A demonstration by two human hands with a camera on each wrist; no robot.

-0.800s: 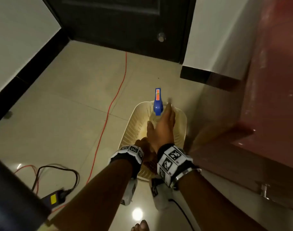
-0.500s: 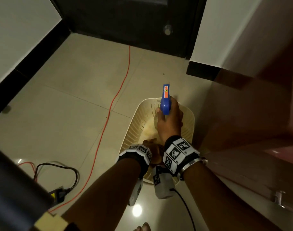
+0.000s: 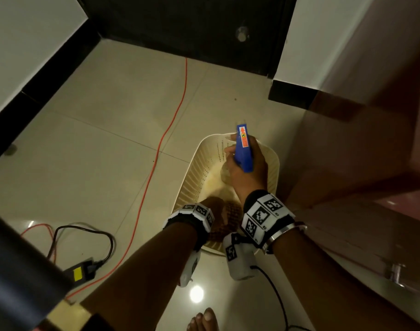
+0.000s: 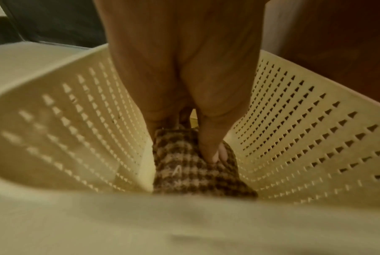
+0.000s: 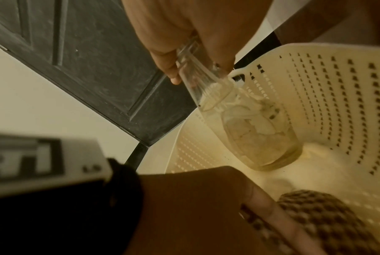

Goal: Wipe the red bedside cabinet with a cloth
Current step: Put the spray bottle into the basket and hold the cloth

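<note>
Reaching into the basket (image 3: 205, 149), my left hand (image 4: 180, 86) pinches the checked cloth (image 4: 191, 169) at its near end; beyond it my right hand (image 3: 248, 173) grips the spray bottle (image 5: 250, 120); the red cabinet (image 3: 376, 130) stands right of the basket, unwiped, I judge

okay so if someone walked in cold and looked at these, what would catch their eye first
Probably the bright blue spray head of the spray bottle, gripped by the right hand over the cream perforated basket on the floor. Next, the left hand pinching a brown checked cloth inside that basket, beside the red cabinet on the right.
</note>
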